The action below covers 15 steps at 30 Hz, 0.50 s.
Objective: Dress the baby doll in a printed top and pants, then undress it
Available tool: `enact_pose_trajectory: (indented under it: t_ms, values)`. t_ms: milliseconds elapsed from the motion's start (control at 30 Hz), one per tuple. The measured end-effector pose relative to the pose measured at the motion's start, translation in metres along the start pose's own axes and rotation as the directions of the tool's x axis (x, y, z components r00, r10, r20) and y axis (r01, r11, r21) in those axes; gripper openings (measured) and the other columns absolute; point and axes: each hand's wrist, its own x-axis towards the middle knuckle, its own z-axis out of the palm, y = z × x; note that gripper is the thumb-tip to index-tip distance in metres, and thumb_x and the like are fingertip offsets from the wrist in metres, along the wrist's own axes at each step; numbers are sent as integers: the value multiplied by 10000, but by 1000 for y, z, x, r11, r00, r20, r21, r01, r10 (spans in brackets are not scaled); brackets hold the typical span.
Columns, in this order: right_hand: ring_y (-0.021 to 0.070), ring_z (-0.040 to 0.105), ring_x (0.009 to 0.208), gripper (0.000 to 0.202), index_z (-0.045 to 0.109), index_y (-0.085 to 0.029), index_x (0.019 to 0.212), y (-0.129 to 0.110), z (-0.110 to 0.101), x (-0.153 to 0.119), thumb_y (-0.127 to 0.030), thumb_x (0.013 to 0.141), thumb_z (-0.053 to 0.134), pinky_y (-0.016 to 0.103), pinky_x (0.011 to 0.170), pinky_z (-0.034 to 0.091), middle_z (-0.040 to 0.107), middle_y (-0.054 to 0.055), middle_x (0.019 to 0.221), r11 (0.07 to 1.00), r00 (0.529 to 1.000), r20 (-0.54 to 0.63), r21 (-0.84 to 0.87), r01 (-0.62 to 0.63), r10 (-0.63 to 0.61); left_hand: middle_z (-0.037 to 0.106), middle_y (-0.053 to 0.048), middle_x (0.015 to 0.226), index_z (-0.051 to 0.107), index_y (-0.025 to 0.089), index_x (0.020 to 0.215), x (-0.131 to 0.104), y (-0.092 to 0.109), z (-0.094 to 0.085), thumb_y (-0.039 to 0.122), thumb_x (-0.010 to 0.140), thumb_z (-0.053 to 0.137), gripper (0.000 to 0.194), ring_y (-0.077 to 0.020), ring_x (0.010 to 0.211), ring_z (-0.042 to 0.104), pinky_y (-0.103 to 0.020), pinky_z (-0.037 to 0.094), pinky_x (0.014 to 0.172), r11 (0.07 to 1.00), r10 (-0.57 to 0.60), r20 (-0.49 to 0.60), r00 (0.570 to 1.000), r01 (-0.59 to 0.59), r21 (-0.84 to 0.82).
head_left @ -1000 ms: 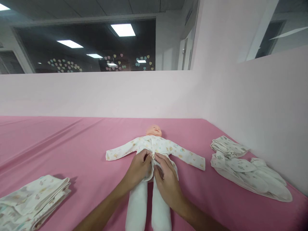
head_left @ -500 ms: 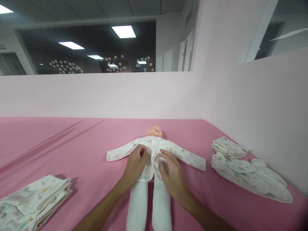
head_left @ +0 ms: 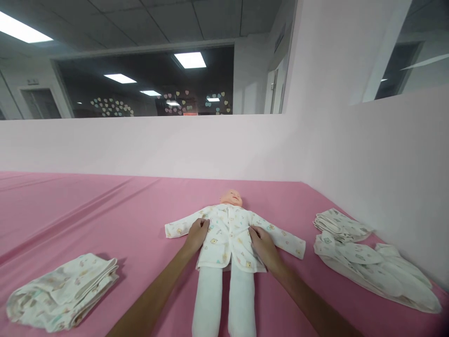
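Note:
A baby doll lies face up, dressed in a white patterned jacket and white trousers. The jacket's two front edges meet down the middle, and its sleeves spread out to both sides. My left hand has its fingers closed on the jacket's left side, below the sleeve. On the other side my right hand pinches the jacket's right edge under the other sleeve.
A pink sheet covers the surface. Folded patterned cloth lies at the front left. At the right, a folded stack and a rumpled white garment lie near the white wall.
Both hands have moved apart from the jacket's middle out to its sides and closed on the cloth. The jacket front now lies flatter. The whole view has shifted slightly.

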Motion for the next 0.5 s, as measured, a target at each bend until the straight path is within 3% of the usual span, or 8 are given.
enact_pose_trajectory:
  t_ms: [167, 333, 500]
  values:
    - [212, 611, 903, 357, 599, -187, 872, 6, 0, 8, -428, 933, 343, 329, 817, 454, 664, 72, 928, 956, 979, -31, -222, 190, -202, 625, -61, 822, 541, 175, 779, 7, -7, 2, 507, 864, 442, 357, -206, 790, 560, -331, 413, 736, 995, 95, -24, 995, -94, 8]
    - [230, 578, 848, 355, 543, -193, 782, 14, -1, 19, -424, 938, 325, 344, 786, 411, 638, 79, 853, 925, 968, -7, -297, 237, -250, 589, -46, 793, 488, 194, 760, 12, -12, 4, 490, 883, 407, 331, -193, 751, 530, -320, 399, 704, 992, 123, -32, 992, -121, 36]
    - [238, 588, 924, 373, 597, -172, 883, 17, -1, 31, -406, 950, 315, 346, 844, 410, 659, 102, 950, 908, 960, -15, -329, 258, -278, 621, -65, 850, 516, 189, 796, 20, -9, 4, 439, 898, 379, 303, -204, 807, 553, -326, 409, 736, 986, 162, 21, 987, -162, 41]
